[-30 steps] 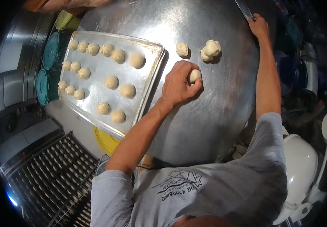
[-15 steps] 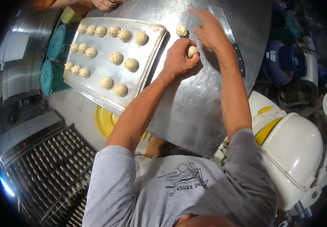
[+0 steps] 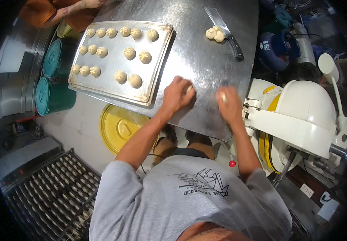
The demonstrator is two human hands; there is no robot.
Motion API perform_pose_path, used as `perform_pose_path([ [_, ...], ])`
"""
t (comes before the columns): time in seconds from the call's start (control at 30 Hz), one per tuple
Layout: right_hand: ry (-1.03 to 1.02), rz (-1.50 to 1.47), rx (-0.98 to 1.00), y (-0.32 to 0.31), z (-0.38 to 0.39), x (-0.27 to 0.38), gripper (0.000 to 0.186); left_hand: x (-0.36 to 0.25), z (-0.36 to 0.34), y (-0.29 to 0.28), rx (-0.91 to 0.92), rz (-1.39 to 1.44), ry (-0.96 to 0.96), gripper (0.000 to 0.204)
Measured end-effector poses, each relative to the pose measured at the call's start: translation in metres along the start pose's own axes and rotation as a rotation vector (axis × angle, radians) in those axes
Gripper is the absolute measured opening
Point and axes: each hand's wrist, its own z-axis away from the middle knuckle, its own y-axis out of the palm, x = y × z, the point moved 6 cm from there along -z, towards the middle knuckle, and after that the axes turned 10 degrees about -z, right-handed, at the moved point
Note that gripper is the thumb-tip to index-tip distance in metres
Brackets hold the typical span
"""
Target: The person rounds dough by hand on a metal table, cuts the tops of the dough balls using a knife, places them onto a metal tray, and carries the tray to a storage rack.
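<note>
My left hand (image 3: 176,95) is curled round a small dough ball (image 3: 189,89) near the front of the steel table; only a bit of the ball shows by the thumb. To its right, my right hand (image 3: 229,103) is smeared by motion, its fingers bent over a pale piece of dough (image 3: 224,96). Farther back, a clump of dough pieces (image 3: 215,34) lies against a broad-bladed knife (image 3: 234,47) with a black handle. On my left, a metal baking tray (image 3: 151,94) bears rows of dough balls, most with cut or pleated tops; a few near its right side look smooth.
A white mixer (image 3: 302,114) stands close at the table's right edge. Below the tray are a yellow lid (image 3: 119,127) and green bins (image 3: 45,96). A dark rack (image 3: 57,188) fills the lower left. Another person's arm (image 3: 75,8) reaches in at the far left.
Both hands have come nearer to the table's front edge. The right has left the area by the knife and now has a dough piece under its fingers. The whole view has shifted.
</note>
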Motion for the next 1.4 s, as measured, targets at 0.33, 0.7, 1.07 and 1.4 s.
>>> perform_pose_path([
  [0.33,-0.032,0.387,-0.163,0.044,-0.018,-0.019,0.011,-0.033,-0.024,0.018,-0.007,-0.209,0.38,0.02],
  [0.7,0.009,0.308,0.062,0.021,0.053,-0.016,0.013,0.004,0.022,-0.016,0.136,-0.345,0.301,0.028],
  [1.07,-0.055,0.251,0.074,0.032,0.023,-0.004,0.014,-0.005,0.028,-0.002,0.037,-0.166,0.238,0.022],
  [1.4,0.024,0.458,-0.057,0.038,-0.021,-0.025,0.015,-0.015,-0.015,-0.003,-0.078,-0.215,0.234,0.009],
])
